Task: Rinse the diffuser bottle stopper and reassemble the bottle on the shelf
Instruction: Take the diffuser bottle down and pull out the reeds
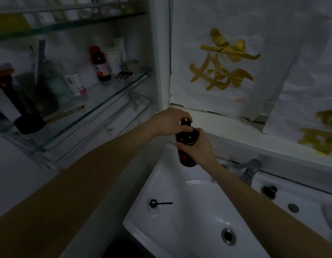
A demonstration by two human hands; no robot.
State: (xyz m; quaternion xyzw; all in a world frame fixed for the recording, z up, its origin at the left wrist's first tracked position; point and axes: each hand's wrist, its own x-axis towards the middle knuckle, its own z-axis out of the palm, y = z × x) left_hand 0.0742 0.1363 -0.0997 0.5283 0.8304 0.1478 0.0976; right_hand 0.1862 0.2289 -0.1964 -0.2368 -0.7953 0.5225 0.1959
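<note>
A: Head cam, quick rundown. Where's the bottle?

B: Dark amber diffuser bottle is held upright in the air, over the back left corner of the white sink, just in front of the white ledge under the wall.

A: Hands?

B: Right hand grips the bottle's body from the right side, fingers curled round the front, thumb side toward the back. Left hand is on top, fingers curled round the neck/cap area. Can't tell if there's a stopper under those fingers, it's covered & the pic is dim.

A: Sink?

B: Drain at lower right of the basin, a small black ring w/ a thin stick lies on the basin's left slope. Chrome faucet at the back right, to the right of the right forearm.

A: Shelf?

B: Glass shelf in the open cabinet, upper left, well apart from the bottle. On it: red-capped brown bottle, white paper cup just behind it, small white & pink container, darker stuff further left, blurred. Another glass shelf above, contents too blurry.

A: Wall?

B: White sheet w/ gold characters behind the ledge.
</note>
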